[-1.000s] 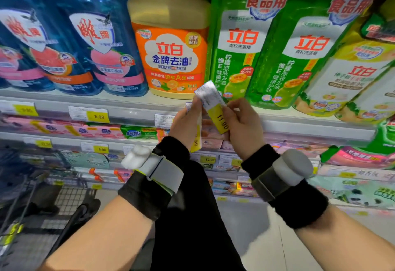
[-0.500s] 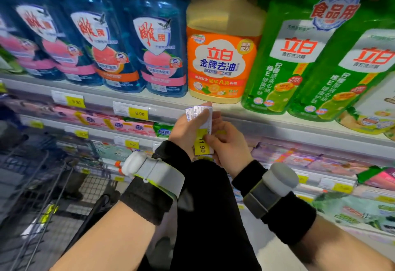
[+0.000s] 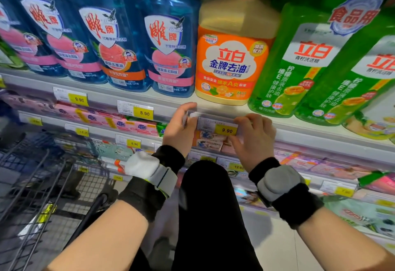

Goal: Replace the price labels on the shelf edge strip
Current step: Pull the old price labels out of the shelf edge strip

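Under the orange bottle (image 3: 233,57), on the shelf strip (image 3: 320,138): 9.90 label (image 3: 218,127), long axis along the strip. Right hand (image 3: 254,138) fingers pinching its right end; left hand (image 3: 178,129) just left, curled on what looks like spare labels (image 3: 185,119).

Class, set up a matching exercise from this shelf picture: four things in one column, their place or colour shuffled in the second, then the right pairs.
Things
1. 9.90 label at the hands
2. 8.90 label
3. orange-capped bottle
4. trolley

Descriptions
A. wire mesh, lower left
B. strip, below the blue bottles
C. between both hands
D. top shelf, between blue and green bottles

Pairs: 1-C, 2-B, 3-D, 4-A
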The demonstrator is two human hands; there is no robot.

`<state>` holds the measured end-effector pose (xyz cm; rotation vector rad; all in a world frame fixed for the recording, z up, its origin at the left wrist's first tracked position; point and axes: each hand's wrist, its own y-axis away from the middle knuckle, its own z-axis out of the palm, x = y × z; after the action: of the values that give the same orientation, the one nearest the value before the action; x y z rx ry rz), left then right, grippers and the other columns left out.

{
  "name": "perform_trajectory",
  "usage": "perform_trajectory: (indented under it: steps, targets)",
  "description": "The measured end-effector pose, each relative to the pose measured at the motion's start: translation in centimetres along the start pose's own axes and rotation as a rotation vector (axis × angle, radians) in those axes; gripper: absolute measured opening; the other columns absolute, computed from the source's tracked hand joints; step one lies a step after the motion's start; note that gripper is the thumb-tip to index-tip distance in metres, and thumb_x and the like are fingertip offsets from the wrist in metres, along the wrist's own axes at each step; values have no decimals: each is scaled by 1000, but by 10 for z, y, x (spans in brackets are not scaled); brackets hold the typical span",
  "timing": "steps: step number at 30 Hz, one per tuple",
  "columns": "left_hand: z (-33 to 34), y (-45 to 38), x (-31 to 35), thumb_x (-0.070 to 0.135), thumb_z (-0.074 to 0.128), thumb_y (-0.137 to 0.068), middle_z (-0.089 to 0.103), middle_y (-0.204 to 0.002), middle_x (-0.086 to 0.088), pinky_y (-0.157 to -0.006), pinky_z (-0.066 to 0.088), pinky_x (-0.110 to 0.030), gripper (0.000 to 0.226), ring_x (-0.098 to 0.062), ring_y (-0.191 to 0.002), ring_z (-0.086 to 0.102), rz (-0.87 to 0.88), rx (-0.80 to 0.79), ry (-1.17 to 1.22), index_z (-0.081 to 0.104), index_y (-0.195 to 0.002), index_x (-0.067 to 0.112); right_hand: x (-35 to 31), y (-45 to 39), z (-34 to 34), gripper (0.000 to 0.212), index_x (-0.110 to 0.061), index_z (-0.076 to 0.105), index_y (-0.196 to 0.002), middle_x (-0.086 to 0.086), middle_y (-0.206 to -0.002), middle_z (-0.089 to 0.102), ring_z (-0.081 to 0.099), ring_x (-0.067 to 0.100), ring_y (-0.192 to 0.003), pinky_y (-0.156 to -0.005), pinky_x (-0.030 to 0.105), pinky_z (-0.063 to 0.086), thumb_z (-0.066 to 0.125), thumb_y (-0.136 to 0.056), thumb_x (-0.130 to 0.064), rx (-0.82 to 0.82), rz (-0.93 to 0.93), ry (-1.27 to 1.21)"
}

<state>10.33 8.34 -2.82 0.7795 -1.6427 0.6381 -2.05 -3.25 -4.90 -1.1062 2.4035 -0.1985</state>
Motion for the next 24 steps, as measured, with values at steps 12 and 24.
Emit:
perform_trajectory:
  steps: [12,24]
  targets:
    - [-2,-9,-32,-5,69,-71,59,-115,-17,-69,59,-44,55,-37,-94,63,398,104,-728,58,-123,11,20,-7,27,71,-19,48,-103,3,-102,34,34,26,-90,-79,40,23,87,-45,-27,268,-202,266]
    - [3,-10,-34,7,61,-83,47,-126,-13,-71,54,-38,34,-30,-99,54,264,76,-799,63,-114,19,17,-8,35,57,-14,52,-96,3,-101,34,34,25,-92,-82,40,23,83,-49,-24,283,-158,235]
